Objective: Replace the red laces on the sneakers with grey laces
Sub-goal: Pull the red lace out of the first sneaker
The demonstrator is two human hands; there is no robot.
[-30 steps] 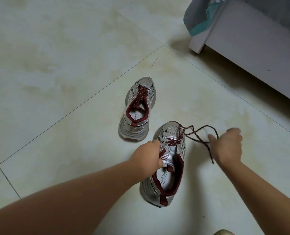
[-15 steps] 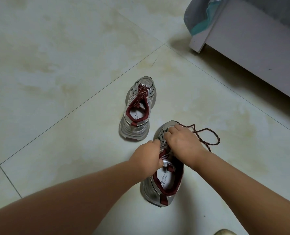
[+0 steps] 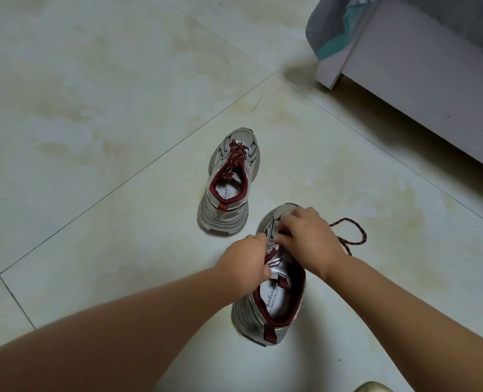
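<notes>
The near sneaker (image 3: 271, 292) stands on the tiled floor (image 3: 93, 137), its red lace (image 3: 353, 236) partly pulled out and looping just to its right. The left hand (image 3: 247, 261) clamps the tongue and collar, likely to steady the shoe. The right hand (image 3: 308, 236) curls over the eyelets; it seems to pinch the lace, though that is hidden. The far sneaker (image 3: 229, 188), fully laced, sits just beyond. A bed frame (image 3: 418, 80) lies well beyond, rightward.
</notes>
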